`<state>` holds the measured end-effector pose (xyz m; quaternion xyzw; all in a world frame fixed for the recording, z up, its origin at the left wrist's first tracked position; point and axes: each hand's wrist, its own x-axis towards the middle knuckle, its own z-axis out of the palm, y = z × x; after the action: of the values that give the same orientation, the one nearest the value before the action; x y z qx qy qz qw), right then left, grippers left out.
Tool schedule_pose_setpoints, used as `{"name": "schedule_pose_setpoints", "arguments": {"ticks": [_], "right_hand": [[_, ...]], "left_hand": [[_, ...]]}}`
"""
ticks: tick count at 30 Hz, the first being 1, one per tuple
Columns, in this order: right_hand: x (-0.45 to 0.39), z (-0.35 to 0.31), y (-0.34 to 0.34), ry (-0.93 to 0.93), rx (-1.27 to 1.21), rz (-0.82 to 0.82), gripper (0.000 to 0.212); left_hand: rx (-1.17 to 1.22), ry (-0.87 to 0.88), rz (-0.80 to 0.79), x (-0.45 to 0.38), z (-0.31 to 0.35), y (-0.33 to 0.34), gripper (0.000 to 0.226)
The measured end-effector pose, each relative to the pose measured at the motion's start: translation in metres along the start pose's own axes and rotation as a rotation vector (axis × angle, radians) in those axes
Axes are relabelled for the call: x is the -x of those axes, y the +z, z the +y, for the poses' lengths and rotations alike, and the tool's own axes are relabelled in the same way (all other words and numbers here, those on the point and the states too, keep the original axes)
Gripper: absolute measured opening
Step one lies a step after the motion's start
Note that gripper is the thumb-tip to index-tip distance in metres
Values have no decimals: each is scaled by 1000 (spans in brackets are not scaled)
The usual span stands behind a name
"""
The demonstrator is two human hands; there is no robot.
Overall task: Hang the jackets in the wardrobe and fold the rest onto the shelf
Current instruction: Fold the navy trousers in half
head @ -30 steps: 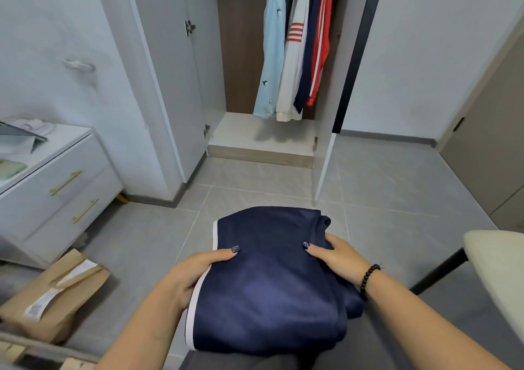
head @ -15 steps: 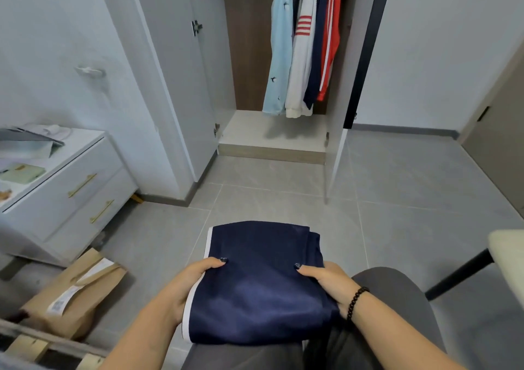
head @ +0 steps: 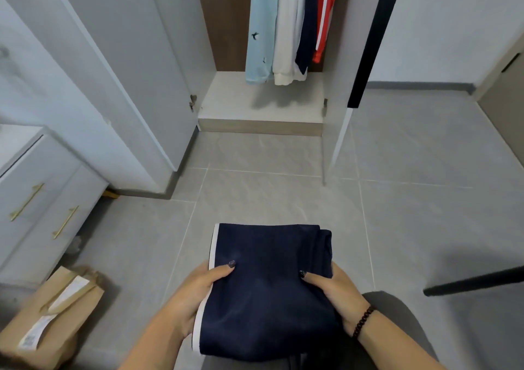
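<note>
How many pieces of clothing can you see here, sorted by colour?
Light blue: 1, hanging shirt
White: 1, hanging jacket
Navy: 2, hanging jacket and the folded garment gripped by the left hand and right hand
Red: 1, hanging jacket
Total: 5

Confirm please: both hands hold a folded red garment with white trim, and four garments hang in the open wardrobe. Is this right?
One detail is wrong: the folded garment is navy, not red, as the head view shows. The rest stands: the left hand and the right hand hold it, its edge has white trim, and four garments hang in the open wardrobe.
</note>
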<state>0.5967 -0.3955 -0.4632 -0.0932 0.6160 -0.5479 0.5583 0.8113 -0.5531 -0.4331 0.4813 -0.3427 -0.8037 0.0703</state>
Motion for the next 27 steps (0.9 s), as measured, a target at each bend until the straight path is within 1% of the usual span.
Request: {"name": "schedule_pose_setpoints", "arguments": {"ticks": [4, 8, 12, 19, 21, 24, 27], "right_hand": [[-44, -66, -13, -70, 6, 23, 48], [-57, -153, -17, -141, 40, 47, 43], [-39, -249, -5, -205, 113, 68, 42], [30, -410, 48, -314, 168, 78, 34], [46, -452, 67, -344, 156, 69, 31], [66, -505, 98, -398, 163, 69, 35], [80, -541, 120, -453, 178, 96, 36]], "left_hand": [[-10, 50, -29, -33, 65, 33, 54], [-1, 107, -65, -31, 146, 62, 55], [-51, 159, -96, 4, 226, 87, 56], [-119, 269, -114, 106, 363, 124, 53], [-125, 329, -88, 131, 400, 133, 50], [-193, 442, -70, 163, 454, 146, 49], [-298, 560, -12, 182, 497, 154, 37]]}}
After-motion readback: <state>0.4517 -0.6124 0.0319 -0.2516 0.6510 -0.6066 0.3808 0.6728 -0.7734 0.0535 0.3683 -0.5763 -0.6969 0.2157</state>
